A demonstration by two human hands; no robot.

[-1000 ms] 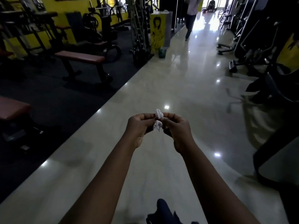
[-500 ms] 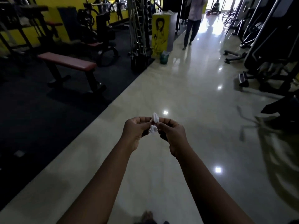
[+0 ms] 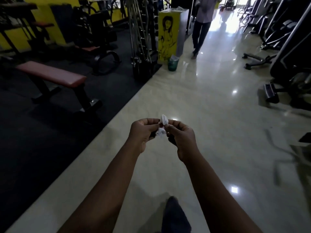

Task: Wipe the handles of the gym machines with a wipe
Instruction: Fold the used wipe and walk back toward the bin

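A small crumpled white wipe (image 3: 162, 126) is pinched between both my hands in front of me, above the shiny pale floor. My left hand (image 3: 143, 133) grips its left side and my right hand (image 3: 182, 139) grips its right side, fingers curled on it. Gym machines stand along the right side (image 3: 289, 64) and dark weight equipment (image 3: 94, 34) stands at the back left; no machine handle is near my hands.
A red padded bench (image 3: 50, 74) stands on the black mat at left. A barbell rack (image 3: 143, 39), a yellow painted box (image 3: 167, 34) and a green bin (image 3: 173, 63) lie ahead. A person (image 3: 201, 26) stands in the aisle. My foot (image 3: 175, 214) shows below.
The view has advanced along the aisle; the bench, yellow box and the person are closer. My hands stay together holding the wipe, and a foot has come forward at the bottom.
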